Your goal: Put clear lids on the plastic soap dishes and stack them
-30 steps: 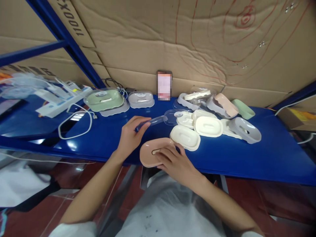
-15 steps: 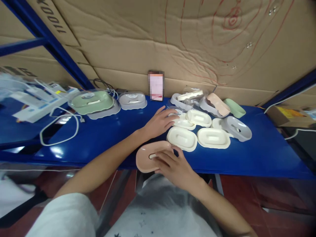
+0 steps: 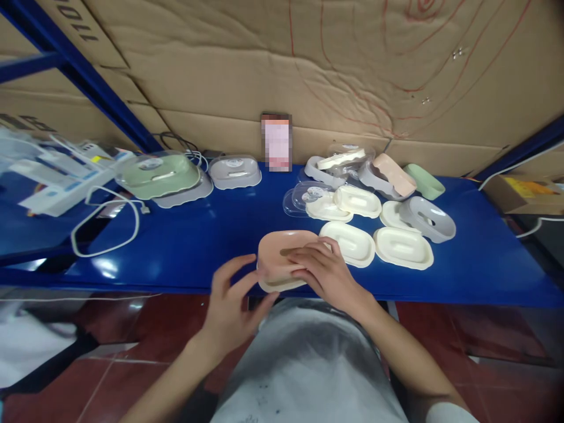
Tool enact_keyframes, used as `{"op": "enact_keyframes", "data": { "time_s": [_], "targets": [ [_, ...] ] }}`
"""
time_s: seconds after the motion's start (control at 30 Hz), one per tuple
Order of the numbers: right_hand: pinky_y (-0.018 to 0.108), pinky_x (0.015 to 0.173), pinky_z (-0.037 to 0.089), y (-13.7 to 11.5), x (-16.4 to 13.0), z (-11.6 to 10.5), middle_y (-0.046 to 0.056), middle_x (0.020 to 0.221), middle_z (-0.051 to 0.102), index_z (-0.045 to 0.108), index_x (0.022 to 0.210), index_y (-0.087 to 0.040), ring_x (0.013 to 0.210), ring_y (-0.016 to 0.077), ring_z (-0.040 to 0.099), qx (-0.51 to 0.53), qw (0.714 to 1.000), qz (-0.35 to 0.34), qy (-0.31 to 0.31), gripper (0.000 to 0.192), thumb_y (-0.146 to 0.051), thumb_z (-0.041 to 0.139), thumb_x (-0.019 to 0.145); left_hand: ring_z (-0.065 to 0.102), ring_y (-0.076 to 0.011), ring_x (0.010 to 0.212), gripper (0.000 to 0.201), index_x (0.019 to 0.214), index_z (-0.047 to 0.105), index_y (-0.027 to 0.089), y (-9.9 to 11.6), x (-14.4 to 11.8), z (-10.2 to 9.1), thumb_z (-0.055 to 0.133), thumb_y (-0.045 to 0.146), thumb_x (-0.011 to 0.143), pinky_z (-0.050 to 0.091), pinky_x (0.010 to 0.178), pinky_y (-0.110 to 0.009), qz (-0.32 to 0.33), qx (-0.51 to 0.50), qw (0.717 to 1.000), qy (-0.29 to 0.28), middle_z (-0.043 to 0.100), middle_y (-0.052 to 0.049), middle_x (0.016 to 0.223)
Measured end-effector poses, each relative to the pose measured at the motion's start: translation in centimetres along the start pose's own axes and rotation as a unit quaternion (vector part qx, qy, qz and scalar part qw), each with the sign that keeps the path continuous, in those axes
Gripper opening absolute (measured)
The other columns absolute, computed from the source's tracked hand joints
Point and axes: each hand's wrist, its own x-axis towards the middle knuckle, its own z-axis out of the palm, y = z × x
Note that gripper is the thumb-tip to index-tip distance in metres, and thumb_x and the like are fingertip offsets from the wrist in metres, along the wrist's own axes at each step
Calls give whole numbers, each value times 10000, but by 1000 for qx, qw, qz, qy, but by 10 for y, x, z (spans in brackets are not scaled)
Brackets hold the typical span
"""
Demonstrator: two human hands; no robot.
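A pink oval soap dish (image 3: 273, 248) with a slot in its middle is at the table's front edge, a cream rim showing under its near side. My right hand (image 3: 324, 267) grips its right part, fingers curled over the inside near the slot. My left hand (image 3: 235, 299) is at its left end, thumb and fingers apart; whether the fingertips touch the rim I cannot tell. Just right of my right hand lie a cream tray (image 3: 351, 244) and a second cream tray (image 3: 404, 248). Behind them is a cream piece (image 3: 358, 201) stacked on another beside a clear lid (image 3: 299, 197).
A grey dish (image 3: 428, 218), a pink dish (image 3: 394, 174) and a green dish (image 3: 424, 181) stand at the right. Lidded green (image 3: 161, 176) and grey (image 3: 235, 172) dishes stand at the left near a white cable (image 3: 137, 220). A phone (image 3: 277, 144) leans on the cardboard.
My left hand has left the cream pieces at the back and come to the pink soap dish's left end. The dish, held by my right hand, has shifted slightly up and right in view.
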Motion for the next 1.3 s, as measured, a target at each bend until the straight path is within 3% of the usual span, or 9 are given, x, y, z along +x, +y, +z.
{"op": "enact_keyframes", "data": {
  "time_s": [0.27,0.43,0.53,0.7,0.8,0.93,1.1,1.2,1.3],
  "targets": [
    [476,1247,349,13,-41,-46,67,1322,788,640,1443,-247,1271,232,678,-121,985,28,117,387,-206,648,1058,679,-317,1317,307,1325,655,247,7,-4,31,725,286,1029,536,1144,-523,79,28,990,-117,681,-148,1434],
    [581,1269,233,58,-94,-88,59,1465,713,669,1425,-313,1402,304,589,-237,958,145,66,351,-267,586,1087,736,-242,1227,117,1148,688,221,12,7,22,669,158,1052,511,1171,-466,79,-30,992,-95,789,-68,1235],
    [605,1264,238,78,-112,-96,68,1589,614,670,1429,-330,1497,333,501,-248,953,170,38,354,-310,523,1107,704,-251,1293,107,1149,683,198,22,37,29,677,160,1049,470,1218,-474,112,-40,990,-69,790,-59,1175],
    [597,1221,315,88,-122,-90,149,1676,491,491,1613,-307,1516,357,484,-249,939,215,98,504,-383,464,1115,686,-232,1314,136,1115,706,178,45,123,94,589,249,1113,399,1267,-465,210,-30,969,-125,764,-68,1242],
    [597,1205,340,88,-124,-87,196,1713,416,349,1696,-283,1547,386,446,-244,931,238,134,630,-447,485,1103,697,-236,1282,215,1155,721,167,60,169,145,534,273,1138,365,1286,-499,201,-16,957,-208,747,-86,1288],
    [620,1212,341,90,-125,-88,206,1737,370,310,1715,-288,1580,407,403,-230,934,246,120,679,-504,497,1098,727,-235,1252,211,1201,740,179,74,191,174,581,289,1118,407,1264,-486,184,0,948,-260,761,-85,1305],
    [640,1203,364,94,-125,-86,223,1733,370,343,1707,-282,1574,425,418,-234,941,216,114,693,-501,557,1085,565,-221,1496,423,1465,623,203,50,172,126,338,328,1178,319,1312,-418,154,35,964,-216,629,-63,1568],
    [638,1202,369,95,-125,-85,223,1727,381,391,1689,-274,1562,430,432,-240,941,212,112,669,-498,564,1083,605,-294,1455,353,1445,626,203,-4,154,70,490,327,1144,385,1291,-565,79,77,980,-167,633,-121,1545],
    [620,1189,377,94,-125,-85,212,1708,417,423,1672,-278,1540,428,459,-250,941,201,110,637,-488,556,1086,548,-390,1486,417,1430,637,168,-82,129,8,644,387,1076,436,1241,-633,-29,142,986,-83,592,-172,1562]
  ]
}}
